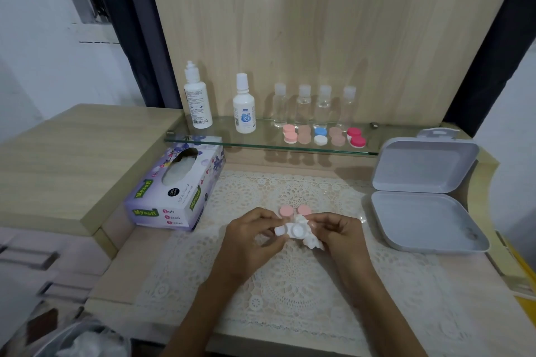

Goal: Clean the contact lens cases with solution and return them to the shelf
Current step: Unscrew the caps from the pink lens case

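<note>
A white lens case body (290,231) with its two wells uncovered is held over the lace mat. My left hand (251,236) grips its left end. My right hand (336,230) holds a crumpled white tissue (311,240) against its right side. Its two pink caps (294,210) lie on the mat just behind my fingers. On the glass shelf (203,140) stand two white solution bottles (245,104) and a row of closed cases: pink (290,134), tan, blue-and-white (320,136), tan, red (356,138).
A purple tissue box (177,191) lies left of the mat. An open grey plastic box (423,197) sits at the right. Several small clear bottles (314,104) stand at the back of the shelf. A bin with tissue (84,342) is at the lower left.
</note>
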Demonstrator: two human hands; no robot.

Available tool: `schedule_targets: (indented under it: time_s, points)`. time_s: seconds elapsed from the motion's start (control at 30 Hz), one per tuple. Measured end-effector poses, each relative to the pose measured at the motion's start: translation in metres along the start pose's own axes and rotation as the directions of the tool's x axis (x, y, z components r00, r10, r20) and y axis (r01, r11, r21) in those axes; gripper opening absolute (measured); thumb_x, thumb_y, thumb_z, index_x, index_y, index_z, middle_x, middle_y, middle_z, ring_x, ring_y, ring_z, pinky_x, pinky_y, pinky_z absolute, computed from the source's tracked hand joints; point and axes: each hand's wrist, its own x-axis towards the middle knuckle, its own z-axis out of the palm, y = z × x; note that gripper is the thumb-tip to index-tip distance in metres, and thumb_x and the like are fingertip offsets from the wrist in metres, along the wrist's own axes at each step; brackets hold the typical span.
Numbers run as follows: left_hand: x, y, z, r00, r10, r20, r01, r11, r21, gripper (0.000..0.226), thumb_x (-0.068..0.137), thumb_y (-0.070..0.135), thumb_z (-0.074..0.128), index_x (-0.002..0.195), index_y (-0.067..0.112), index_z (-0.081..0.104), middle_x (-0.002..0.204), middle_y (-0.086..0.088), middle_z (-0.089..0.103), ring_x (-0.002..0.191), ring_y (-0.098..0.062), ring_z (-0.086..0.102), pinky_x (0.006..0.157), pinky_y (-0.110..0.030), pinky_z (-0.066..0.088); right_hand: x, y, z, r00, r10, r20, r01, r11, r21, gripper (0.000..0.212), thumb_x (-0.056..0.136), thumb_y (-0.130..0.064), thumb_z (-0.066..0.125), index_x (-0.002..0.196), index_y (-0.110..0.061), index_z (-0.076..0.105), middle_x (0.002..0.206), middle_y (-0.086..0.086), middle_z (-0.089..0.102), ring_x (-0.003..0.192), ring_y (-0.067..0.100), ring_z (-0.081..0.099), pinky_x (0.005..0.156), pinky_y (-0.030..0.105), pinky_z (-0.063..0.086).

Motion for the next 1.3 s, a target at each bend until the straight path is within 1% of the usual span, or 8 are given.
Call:
schedule_targets:
  time_s: [0.1, 0.27, 0.47, 0.63, 0.93, 1.03, 1.2, 1.3]
  points:
    - [-0.002, -0.001, 0.0, 0.999, -0.031, 0.029, 0.03, 0.998, 0.055, 0.024, 0.075, 0.019, 0.077, 0.098, 0.012, 0.075, 0.092, 0.008, 0.066, 0.078, -0.002, 0.064, 0.067, -0.021, 0.054, -0.004, 0.003, 0.002, 0.989, -0.126, -0.082, 0.117, 0.988, -0.105, 0.02, 0.085, 0.011, 0.057, 0.084, -0.001, 0.073, 0.079, 0.012, 0.073, 0.073, 0.02, 0.069, 0.064, 0.026, 0.055]
    - [-0.003, -0.001, -0.001, 0.995, -0.064, 0.072, 0.04, 0.954, 0.297, 0.025, 0.074, 0.041, 0.066, 0.092, 0.026, 0.075, 0.088, 0.017, 0.064, 0.084, 0.002, 0.056, 0.066, -0.023, 0.051, -0.001, 0.003, -0.013, 0.972, -0.165, -0.169, 0.14, 0.979, -0.152, 0.022, 0.086, 0.006, 0.059, 0.084, -0.01, 0.074, 0.083, 0.005, 0.074, 0.082, 0.024, 0.069, 0.08, 0.043, 0.056]
    - [-0.003, -0.002, 0.001, 0.994, -0.064, 0.088, 0.024, 0.917, 0.398, 0.028, 0.074, 0.045, 0.061, 0.093, 0.029, 0.073, 0.087, 0.019, 0.066, 0.089, -0.001, 0.054, 0.073, -0.028, 0.045, -0.002, 0.001, -0.01, 0.956, -0.26, -0.137, 0.201, 0.919, -0.338, 0.019, 0.081, -0.001, 0.069, 0.084, -0.019, 0.076, 0.079, -0.005, 0.073, 0.075, 0.014, 0.068, 0.075, 0.037, 0.056]
    - [-0.002, 0.001, 0.001, 0.998, -0.025, 0.052, 0.0, 0.901, 0.433, 0.034, 0.077, 0.048, 0.061, 0.102, 0.027, 0.071, 0.096, 0.016, 0.065, 0.094, -0.005, 0.055, 0.078, -0.029, 0.044, -0.004, -0.005, -0.008, 0.962, -0.248, -0.118, 0.218, 0.95, -0.223, 0.015, 0.076, 0.0, 0.073, 0.08, -0.014, 0.075, 0.079, 0.001, 0.073, 0.078, 0.018, 0.069, 0.076, 0.036, 0.055]
    - [0.011, 0.014, -0.002, 0.998, -0.006, 0.067, -0.017, 0.941, 0.337, 0.038, 0.083, 0.055, 0.058, 0.111, 0.03, 0.065, 0.103, 0.028, 0.059, 0.097, 0.01, 0.048, 0.09, -0.018, 0.031, -0.002, -0.003, -0.003, 0.98, -0.199, -0.008, 0.199, 0.979, -0.047, 0.023, 0.079, 0.01, 0.065, 0.084, -0.011, 0.076, 0.089, 0.013, 0.071, 0.089, 0.036, 0.067, 0.085, 0.058, 0.052]
    - [0.016, 0.019, 0.001, 0.998, -0.02, 0.059, 0.002, 0.953, 0.304, 0.041, 0.081, 0.057, 0.058, 0.111, 0.03, 0.066, 0.097, 0.029, 0.056, 0.092, 0.012, 0.047, 0.09, -0.016, 0.03, -0.001, -0.001, -0.004, 0.968, -0.247, 0.043, 0.251, 0.962, -0.112, 0.024, 0.078, 0.009, 0.067, 0.083, -0.013, 0.075, 0.09, 0.01, 0.072, 0.089, 0.034, 0.067, 0.084, 0.055, 0.053]
    - [0.016, 0.026, 0.005, 0.999, -0.025, -0.025, 0.03, 0.97, 0.24, 0.026, 0.081, 0.044, 0.059, 0.094, 0.026, 0.072, 0.081, 0.023, 0.063, 0.079, 0.005, 0.054, 0.084, -0.02, 0.034, -0.006, -0.006, -0.001, 0.95, -0.3, 0.089, 0.309, 0.943, -0.125, 0.019, 0.076, 0.012, 0.068, 0.083, -0.005, 0.073, 0.084, 0.007, 0.072, 0.082, 0.02, 0.069, 0.072, 0.025, 0.052]
    - [0.01, 0.022, -0.001, 0.998, -0.028, -0.048, 0.039, 0.97, 0.242, 0.022, 0.079, 0.04, 0.061, 0.091, 0.025, 0.073, 0.078, 0.016, 0.068, 0.076, 0.004, 0.056, 0.082, -0.022, 0.036, -0.01, -0.008, 0.004, 0.938, -0.32, 0.131, 0.338, 0.93, -0.146, 0.017, 0.077, 0.009, 0.069, 0.084, -0.006, 0.074, 0.083, 0.005, 0.073, 0.078, 0.016, 0.069, 0.067, 0.022, 0.053]
